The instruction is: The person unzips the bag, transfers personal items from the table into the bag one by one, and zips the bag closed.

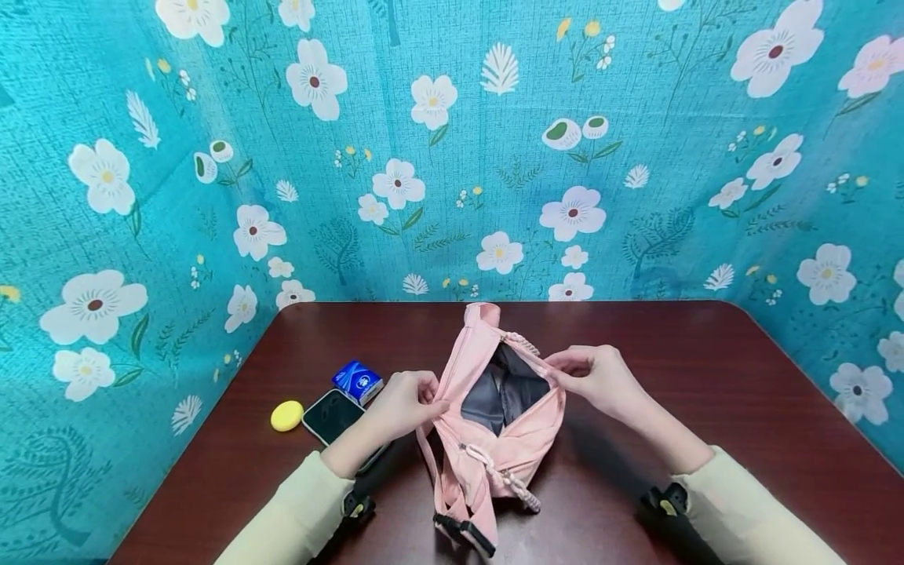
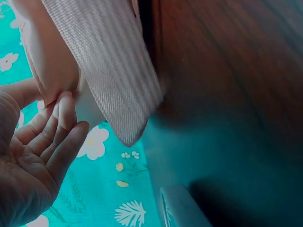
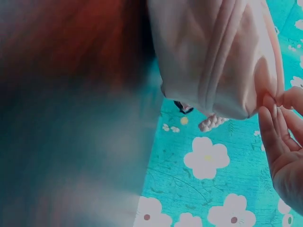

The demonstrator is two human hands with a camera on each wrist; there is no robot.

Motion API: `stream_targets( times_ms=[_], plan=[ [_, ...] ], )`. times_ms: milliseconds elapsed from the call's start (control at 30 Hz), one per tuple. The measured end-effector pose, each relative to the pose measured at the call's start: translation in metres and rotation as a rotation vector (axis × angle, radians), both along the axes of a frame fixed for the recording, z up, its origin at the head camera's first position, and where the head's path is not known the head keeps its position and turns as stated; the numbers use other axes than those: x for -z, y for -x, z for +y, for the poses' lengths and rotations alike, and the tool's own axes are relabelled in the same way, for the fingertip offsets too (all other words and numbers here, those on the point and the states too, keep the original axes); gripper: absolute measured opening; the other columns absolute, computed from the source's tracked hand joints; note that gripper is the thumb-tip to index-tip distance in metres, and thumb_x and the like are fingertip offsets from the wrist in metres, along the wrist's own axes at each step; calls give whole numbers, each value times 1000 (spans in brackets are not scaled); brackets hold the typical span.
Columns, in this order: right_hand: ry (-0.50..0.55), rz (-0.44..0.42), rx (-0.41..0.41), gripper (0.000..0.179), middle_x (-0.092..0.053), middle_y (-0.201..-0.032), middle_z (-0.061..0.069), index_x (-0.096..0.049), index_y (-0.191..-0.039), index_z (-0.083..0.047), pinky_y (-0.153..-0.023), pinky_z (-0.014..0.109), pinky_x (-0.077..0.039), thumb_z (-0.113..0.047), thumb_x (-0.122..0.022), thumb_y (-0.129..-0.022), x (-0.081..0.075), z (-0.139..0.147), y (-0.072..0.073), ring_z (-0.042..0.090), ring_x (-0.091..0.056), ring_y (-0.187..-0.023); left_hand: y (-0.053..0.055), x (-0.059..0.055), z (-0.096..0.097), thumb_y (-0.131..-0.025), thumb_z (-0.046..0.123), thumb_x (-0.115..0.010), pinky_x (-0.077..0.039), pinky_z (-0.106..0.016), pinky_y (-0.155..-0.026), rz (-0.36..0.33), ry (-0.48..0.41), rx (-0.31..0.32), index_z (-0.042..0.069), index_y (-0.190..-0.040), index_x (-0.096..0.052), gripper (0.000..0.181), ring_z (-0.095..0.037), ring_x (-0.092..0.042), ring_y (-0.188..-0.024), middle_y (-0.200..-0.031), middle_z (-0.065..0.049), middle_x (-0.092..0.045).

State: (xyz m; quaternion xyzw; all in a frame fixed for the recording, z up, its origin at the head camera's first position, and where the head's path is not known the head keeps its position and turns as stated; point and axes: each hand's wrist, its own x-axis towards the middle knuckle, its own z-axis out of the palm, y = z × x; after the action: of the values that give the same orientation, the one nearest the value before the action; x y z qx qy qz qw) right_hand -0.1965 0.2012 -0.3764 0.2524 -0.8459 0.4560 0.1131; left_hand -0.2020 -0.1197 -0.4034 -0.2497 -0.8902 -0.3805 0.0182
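Observation:
A pink zippered bag [image 1: 526, 439] with braided cord pulls stands on the dark table, its mouth spread wide. Inside, the grey lining [image 1: 487, 396] shows, with no item visible in it. My left hand [image 1: 404, 404] pinches the left rim of the opening between thumb and fingers. On the opposite side, my right hand [image 1: 596, 380] pinches the right rim. The left wrist view shows the fingertips gripping the pink fabric [image 2: 52, 61] beside a woven strap [image 2: 113, 71]. In the right wrist view, thumb and fingers nip a fold of the bag's side [image 3: 236, 61].
Left of the bag lie a phone [image 1: 332, 416], partly behind my left forearm, a blue tissue pack [image 1: 358, 382] and a round yellow object [image 1: 286, 416]. A black buckle [image 1: 464, 534] hangs from the strap toward the table's front. Blue floral cloth [image 1: 452, 157] rises behind the table [image 1: 706, 377].

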Motion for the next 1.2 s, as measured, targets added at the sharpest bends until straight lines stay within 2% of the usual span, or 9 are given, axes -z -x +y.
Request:
stream_targets(
  times_ms=[200, 333, 467, 600, 700, 833, 1067, 1200],
  plan=[
    [23, -10, -8, 15, -71, -78, -1, -75, -98, -2, -59, 24, -52, 0, -75, -82, 7, -10, 3, 8, -65, -68, 1, -2, 3, -82, 23, -79, -37, -23, -41, -21, -1, 8, 16, -72, -59, 23, -8, -47, -48, -57, 7, -51],
    [25, -16, -2, 16, -71, -79, -1, -75, -97, -3, -54, 23, -49, -1, -75, -82, 7, -15, 2, 8, -64, -66, 1, -3, 3, -82, 28, -78, -42, -26, -41, -60, -6, 2, 17, -72, -59, 24, -11, -50, -47, -57, 5, -53],
    [6, -38, 19, 15, -71, -79, -3, -76, -97, -6, -52, 24, -47, -4, -76, -82, 8, -17, -1, 7, -63, -64, 1, -1, 3, -82, 39, -77, -44, -27, -42, -63, 11, -19, 18, -72, -60, 28, -11, -52, -51, -58, 6, -55],
    [7, -47, 29, 15, -70, -78, -4, -77, -97, -7, -52, 23, -47, -4, -76, -82, 8, -17, -3, 7, -62, -63, 2, -4, 2, -82, 44, -76, -43, -26, -46, -25, 19, -50, 20, -72, -62, 30, -10, -51, -56, -60, 8, -55],
    [20, -49, 24, 16, -70, -77, -3, -76, -97, -6, -52, 22, -47, -3, -76, -81, 7, -16, -4, 7, -61, -62, 2, -8, -2, -82, 41, -76, -44, -27, -48, 16, 1, -71, 20, -71, -62, 28, -11, -51, -56, -60, 8, -55],
    [25, -50, 15, 16, -70, -78, -2, -76, -98, -6, -51, 22, -47, -3, -76, -82, 6, -18, -2, 7, -60, -62, 1, -11, -13, -82, 35, -78, -47, -27, -51, 60, -19, -72, 21, -77, -63, 21, -11, -52, -59, -64, 10, -56],
    [35, -55, -9, 16, -70, -79, 0, -75, -98, -3, -51, 23, -47, 0, -75, -82, 4, -21, 0, 8, -62, -62, -1, -11, -43, -84, 27, -78, -53, -27, -63, 61, -14, 10, 17, -94, -67, 18, -10, -57, -70, -80, 12, -62],
    [35, -50, -20, 16, -70, -80, 0, -75, -98, -3, -51, 23, -47, 0, -75, -82, 4, -20, 1, 8, -62, -62, 2, -10, -59, -84, 32, -77, -53, -27, -66, 78, 13, -4, 17, -96, -67, 21, -8, -58, -73, -82, 12, -63]
  ],
)
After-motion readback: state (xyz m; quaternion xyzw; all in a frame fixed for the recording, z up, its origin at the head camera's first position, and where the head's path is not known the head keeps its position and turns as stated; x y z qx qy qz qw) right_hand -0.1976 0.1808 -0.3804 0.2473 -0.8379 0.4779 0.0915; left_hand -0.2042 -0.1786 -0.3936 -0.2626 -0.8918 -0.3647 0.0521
